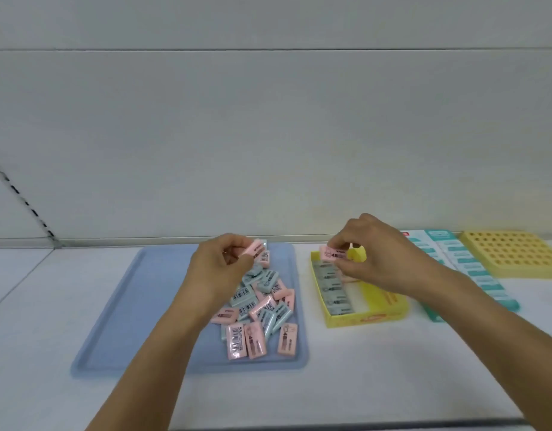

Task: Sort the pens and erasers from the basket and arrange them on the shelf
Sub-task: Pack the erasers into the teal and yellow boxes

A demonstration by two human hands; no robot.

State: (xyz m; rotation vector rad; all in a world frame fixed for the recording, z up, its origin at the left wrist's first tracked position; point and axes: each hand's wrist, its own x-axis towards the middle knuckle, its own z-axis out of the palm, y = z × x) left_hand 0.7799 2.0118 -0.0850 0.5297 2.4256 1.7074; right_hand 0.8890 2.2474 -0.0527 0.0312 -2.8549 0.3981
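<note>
A blue tray lies on the white shelf and carries a heap of several pink and pale green wrapped erasers. My left hand holds a pink eraser above the far part of the heap. To the right stands a yellow eraser box with a row of green erasers along its left side. My right hand pinches another pink eraser over the far left corner of that box.
Right of the box lie flat white and teal packs. A yellow holder with a grid of round holes sits at the far right. The shelf's back wall rises just behind the tray, and a dark front edge runs below.
</note>
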